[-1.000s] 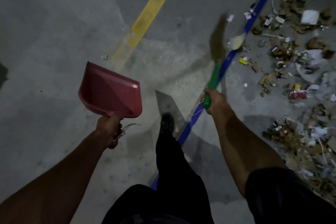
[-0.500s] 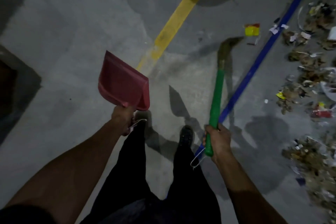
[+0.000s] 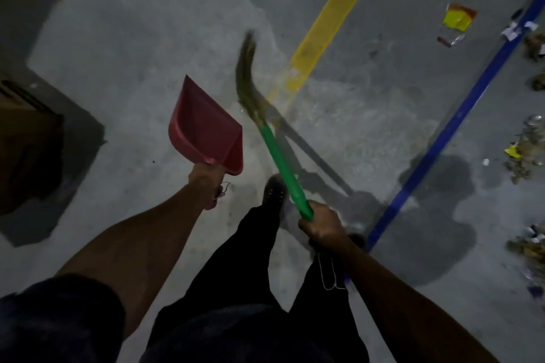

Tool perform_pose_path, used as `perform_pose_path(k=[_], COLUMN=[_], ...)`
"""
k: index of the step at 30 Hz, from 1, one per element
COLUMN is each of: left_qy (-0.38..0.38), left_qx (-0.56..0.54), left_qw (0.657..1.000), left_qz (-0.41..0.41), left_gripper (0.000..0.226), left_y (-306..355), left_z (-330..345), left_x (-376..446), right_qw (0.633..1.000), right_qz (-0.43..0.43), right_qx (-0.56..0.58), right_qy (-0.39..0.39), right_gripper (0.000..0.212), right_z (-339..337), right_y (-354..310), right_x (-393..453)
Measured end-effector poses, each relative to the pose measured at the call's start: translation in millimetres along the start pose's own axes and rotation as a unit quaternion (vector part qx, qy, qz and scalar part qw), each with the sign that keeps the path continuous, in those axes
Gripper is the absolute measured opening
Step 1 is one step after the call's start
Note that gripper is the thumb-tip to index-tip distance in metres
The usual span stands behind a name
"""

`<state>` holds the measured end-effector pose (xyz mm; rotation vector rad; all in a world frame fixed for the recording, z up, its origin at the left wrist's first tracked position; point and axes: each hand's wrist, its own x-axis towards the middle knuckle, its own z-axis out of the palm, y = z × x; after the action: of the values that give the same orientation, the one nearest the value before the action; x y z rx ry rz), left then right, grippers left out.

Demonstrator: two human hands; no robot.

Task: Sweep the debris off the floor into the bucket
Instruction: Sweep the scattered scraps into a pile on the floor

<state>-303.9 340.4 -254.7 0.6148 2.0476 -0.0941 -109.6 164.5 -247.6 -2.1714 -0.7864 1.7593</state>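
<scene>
Debris [image 3: 525, 144] was strung down the right edge of the frame, past the blue floor line [image 3: 436, 138], with a yellow wrapper [image 3: 455, 20] lying on its own in the upper right. Looked like dry leaves, paper scraps and bits of foil, so I'd guess very light, loose stuff that scatters if you flick too hard. Nothing you'd pick up by hand, just herd it with the bristles into the pan.

The right hand [image 3: 321, 224] had its fingers wrapped tight round the low end of the green broom [image 3: 280, 165] handle, lower middle of the frame, arm reaching forward, the handle slanting up and left. The straw head was up near the middle by the yellow stripe [image 3: 330, 26], blurred, and well apart from any of the litter. The handle looked stiff, the straw end floppy.

The left hand [image 3: 206, 183] was clenched round the handle of the red dustpan [image 3: 206, 130], which was held off the floor with its mouth pointing up the frame, just left of the broom. Nothing in it that I could see.

I couldn't spot a bucket anywhere. There was only a dark boxy thing [image 3: 26, 132] at the left edge, too dim to tell.
</scene>
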Motion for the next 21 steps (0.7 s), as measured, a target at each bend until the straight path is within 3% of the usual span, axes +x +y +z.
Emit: perform_pose_path(k=[4,7,11,15,21], left_qy=[-0.006,-0.019,-0.017,-0.045,-0.050], left_qx=[-0.009,-0.003,0.009,0.017,0.020], left_qw=[1.000,1.000,1.000,0.999,0.997], left_qz=[-0.012,-0.003,0.021,0.024,0.050], left_gripper=[0.022,0.023,0.027,0.028,0.024], left_y=[10,17,25,35,48], left_z=[-5,-3,0,2,10], left_x=[12,16,17,14,8], right_qw=[0.997,0.982,0.937,0.938,0.989], right_qz=[0.081,0.147,0.205,0.156,0.021], right_qx=[-0.006,0.083,0.219,0.194,0.025], right_qy=[0.014,0.081,0.178,0.242,0.147], right_gripper=[0.018,0.017,0.003,0.005,0.020], right_z=[-1,-11,-36,-45,-7], right_y=[16,37,50,43,25], right_x=[20,29,30,5,-21])
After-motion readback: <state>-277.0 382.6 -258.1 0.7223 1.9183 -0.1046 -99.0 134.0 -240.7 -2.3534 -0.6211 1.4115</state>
